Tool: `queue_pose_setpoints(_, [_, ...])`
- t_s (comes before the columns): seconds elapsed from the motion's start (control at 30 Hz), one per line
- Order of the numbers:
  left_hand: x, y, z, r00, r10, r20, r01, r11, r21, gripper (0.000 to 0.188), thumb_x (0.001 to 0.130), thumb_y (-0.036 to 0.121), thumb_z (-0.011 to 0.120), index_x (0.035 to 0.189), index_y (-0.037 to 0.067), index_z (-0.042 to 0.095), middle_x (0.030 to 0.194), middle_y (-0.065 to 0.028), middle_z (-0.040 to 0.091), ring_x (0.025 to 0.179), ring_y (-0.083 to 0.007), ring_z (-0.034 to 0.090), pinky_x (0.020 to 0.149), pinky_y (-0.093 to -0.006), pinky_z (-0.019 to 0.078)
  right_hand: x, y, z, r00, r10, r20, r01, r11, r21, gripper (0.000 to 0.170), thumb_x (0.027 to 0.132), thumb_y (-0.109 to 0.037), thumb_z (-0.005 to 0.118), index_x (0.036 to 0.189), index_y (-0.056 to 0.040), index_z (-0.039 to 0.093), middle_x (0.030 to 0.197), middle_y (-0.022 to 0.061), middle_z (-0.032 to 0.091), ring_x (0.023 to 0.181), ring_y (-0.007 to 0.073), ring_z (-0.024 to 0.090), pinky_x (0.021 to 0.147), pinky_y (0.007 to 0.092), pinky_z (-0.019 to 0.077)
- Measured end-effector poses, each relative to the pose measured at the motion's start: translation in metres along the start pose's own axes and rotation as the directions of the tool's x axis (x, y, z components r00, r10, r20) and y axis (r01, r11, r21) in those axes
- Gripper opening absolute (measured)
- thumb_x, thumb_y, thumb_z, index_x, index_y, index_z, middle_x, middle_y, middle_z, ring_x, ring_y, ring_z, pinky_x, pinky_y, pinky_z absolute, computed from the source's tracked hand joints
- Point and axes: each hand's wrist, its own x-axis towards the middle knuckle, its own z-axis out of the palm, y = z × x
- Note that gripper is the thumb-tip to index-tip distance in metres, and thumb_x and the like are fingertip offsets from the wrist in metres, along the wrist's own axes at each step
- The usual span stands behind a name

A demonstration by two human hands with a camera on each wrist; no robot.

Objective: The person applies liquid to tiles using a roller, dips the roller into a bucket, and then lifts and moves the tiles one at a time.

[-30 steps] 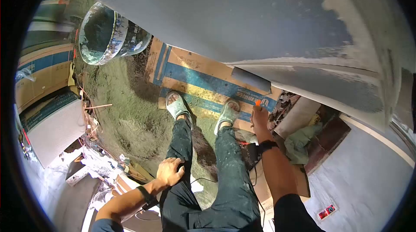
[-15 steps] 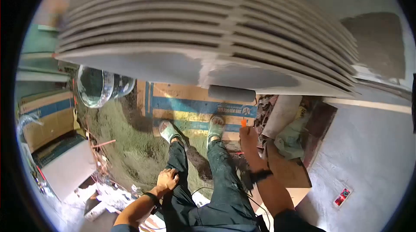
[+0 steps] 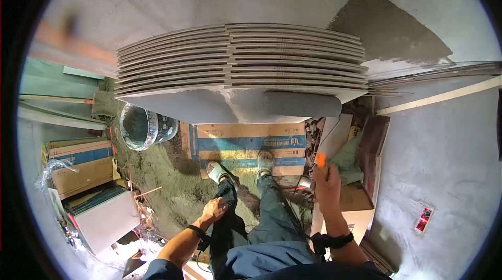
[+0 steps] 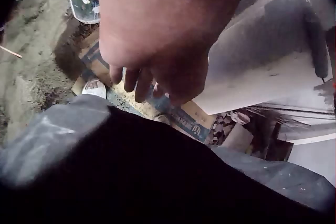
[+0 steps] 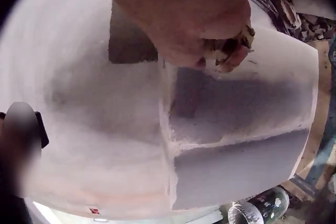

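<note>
head view: a stack of pale slabs (image 3: 243, 65) looms above flattened cardboard (image 3: 246, 144), its near face (image 3: 193, 104) seemingly mostly coated grey, the middle streak and right edge left pale. a dark roller (image 3: 308, 103) sits against that face. the left hand (image 3: 213, 209) rests, released, on a trouser leg (image 3: 225, 238); the right hand (image 3: 327, 183) has its grip round an orange handle (image 3: 320, 160).

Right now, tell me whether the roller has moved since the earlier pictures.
Yes: in the head view, the roller has moved up from the lower edge of the panel onto its face.
</note>
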Motion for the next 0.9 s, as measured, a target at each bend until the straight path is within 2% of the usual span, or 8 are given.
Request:
queue_pose_setpoints(0.1, [-0.004,0.003,-0.004,0.999,-0.017,0.028,0.017,1.000,-0.021,0.045,0.090,0.037,0.056,0.122,0.006,0.056,0.111,-0.0212,0.064,0.107,-0.0389,0.060,0.092,-0.0456,0.0482,0.024,0.015,-0.005,1.000,0.008,0.009,-0.008,1.000,0.009,0.018,0.091,-0.016,0.062,0.098,-0.0019,0.053,0.068,-0.0008,0.050,0.054,0.0066,0.046,0.046,0.0266,0.0384])
queue_pose_setpoints(0.17, [-0.007,0.001,0.000,1.000,-0.005,-0.023,0.001,0.985,-0.173,0.041,0.090,0.037,0.056,0.119,0.009,0.058,0.110,-0.0200,0.065,0.106,-0.0391,0.060,0.090,-0.0458,0.0487,0.047,0.044,-0.001,0.998,0.049,0.047,-0.050,0.999,0.008,0.019,0.090,-0.016,0.062,0.097,-0.0014,0.052,0.068,-0.0008,0.049,0.055,0.0070,0.046,0.047,0.0285,0.0383])
queue_pose_setpoints(0.37, [-0.011,-0.012,0.017,0.997,-0.075,0.026,0.078,0.988,-0.130,0.041,0.089,0.036,0.057,0.122,0.011,0.059,0.108,-0.0193,0.066,0.105,-0.0391,0.061,0.089,-0.0464,0.0493,0.131,0.163,0.039,0.994,0.043,0.105,-0.035,0.997,-0.073,0.031,0.089,-0.028,0.064,0.096,0.0001,0.053,0.070,0.0053,0.052,0.053,0.0157,0.055,0.049,0.0357,0.0435])
queue_pose_setpoints(0.53, [-0.014,-0.033,0.038,0.988,-0.088,0.129,0.100,0.991,-0.087,0.057,0.092,0.041,0.054,0.136,0.008,0.045,0.138,-0.0227,0.048,0.127,-0.0422,0.045,0.105,-0.0474,0.0387,0.187,0.215,0.075,0.987,0.134,0.087,-0.103,0.950,-0.296,0.025,0.089,-0.023,0.064,0.088,-0.0020,0.051,0.065,0.0039,0.048,0.052,0.0138,0.051,0.050,0.0360,0.0428])
queue_pose_setpoints(0.63, [-0.011,-0.049,0.056,0.993,-0.046,0.112,0.059,0.992,-0.115,0.060,0.093,0.044,0.052,0.140,0.008,0.042,0.140,-0.0236,0.045,0.128,-0.0417,0.044,0.107,-0.0468,0.0379,0.176,0.225,0.072,0.988,0.139,0.073,-0.113,0.954,-0.278,0.025,0.090,-0.024,0.064,0.088,-0.0020,0.052,0.063,0.0047,0.047,0.051,0.0148,0.051,0.049,0.0377,0.0421])
queue_pose_setpoints(0.7, [-0.009,-0.036,0.042,0.985,-0.023,0.169,0.045,0.990,-0.132,0.062,0.094,0.047,0.050,0.141,0.008,0.040,0.143,-0.0243,0.042,0.130,-0.0431,0.041,0.108,-0.0479,0.0364,0.165,0.234,0.059,0.997,-0.026,0.070,0.049,0.934,-0.353,0.030,0.092,-0.031,0.062,0.096,-0.0023,0.055,0.071,0.0106,0.056,0.058,0.0255,0.057,0.055,0.0432,0.0438])
queue_pose_setpoints(0.83, [0.000,-0.052,0.067,0.971,0.015,0.237,-0.002,0.999,-0.054,0.065,0.093,0.051,0.048,0.142,0.009,0.040,0.143,-0.0253,0.040,0.131,-0.0443,0.039,0.109,-0.0498,0.0326,0.123,0.171,0.025,0.999,0.032,0.040,-0.017,0.946,-0.325,0.035,0.092,-0.034,0.062,0.100,-0.0011,0.055,0.072,0.0132,0.058,0.059,0.0296,0.058,0.055,0.0448,0.0443])
queue_pose_setpoints(0.9, [0.011,-0.065,0.079,0.915,0.350,0.200,-0.382,0.912,0.151,0.061,0.094,0.049,0.048,0.139,0.009,0.044,0.138,-0.0231,0.044,0.127,-0.0418,0.042,0.110,-0.0478,0.0318,0.123,0.163,0.018,0.996,-0.008,0.090,0.038,0.940,-0.339,0.038,0.092,-0.036,0.061,0.105,-0.0003,0.055,0.076,0.0155,0.061,0.062,0.0324,0.060,0.057,0.0456,0.0453])
